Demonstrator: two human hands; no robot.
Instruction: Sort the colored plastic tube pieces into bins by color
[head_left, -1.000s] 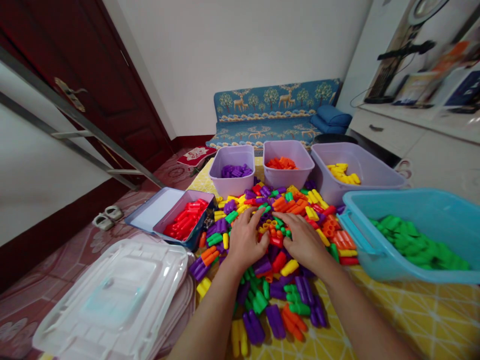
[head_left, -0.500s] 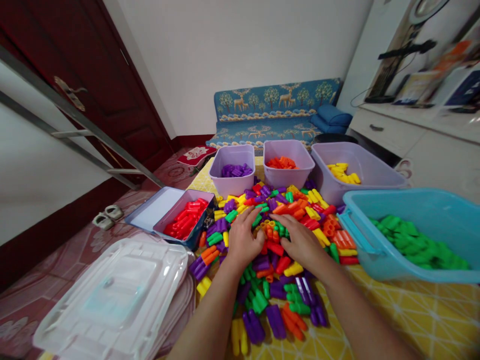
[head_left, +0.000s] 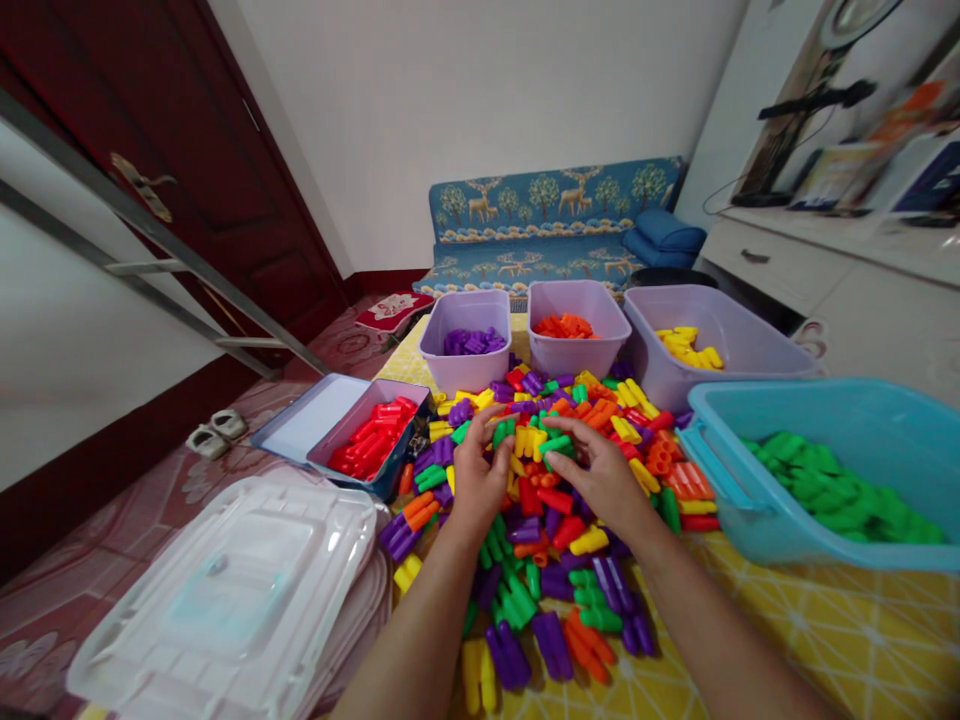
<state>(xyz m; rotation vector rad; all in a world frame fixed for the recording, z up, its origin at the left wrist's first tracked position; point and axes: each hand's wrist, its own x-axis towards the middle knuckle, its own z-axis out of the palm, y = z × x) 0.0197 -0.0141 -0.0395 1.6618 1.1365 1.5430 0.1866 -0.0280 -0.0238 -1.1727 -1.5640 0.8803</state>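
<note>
A pile of plastic tube-shaped building pieces (head_left: 525, 530) in purple, green, yellow, orange and red spreads over the table. Over its middle, my left hand (head_left: 480, 470) is closed on a green piece (head_left: 504, 432) between thumb and fingers. My right hand (head_left: 596, 465) pinches another green piece (head_left: 556, 445), with its thumb below and fingers above. Between the two hands shows a yellow piece (head_left: 530, 442); whether either hand touches it I cannot tell.
Behind the pile stand lilac bins of purple (head_left: 465, 372), orange (head_left: 577, 350) and yellow pieces (head_left: 712, 378). A turquoise bin (head_left: 787, 545) with green pieces is at right. Left are a box (head_left: 394, 475) of red pieces and stacked clear lids (head_left: 225, 590). Yellow patterned cloth (head_left: 810, 620) covers the table.
Both hands have lifted slightly off the pile and closed, each now with a green piece. A yellow piece has come into sight between them. The bins have not moved.
</note>
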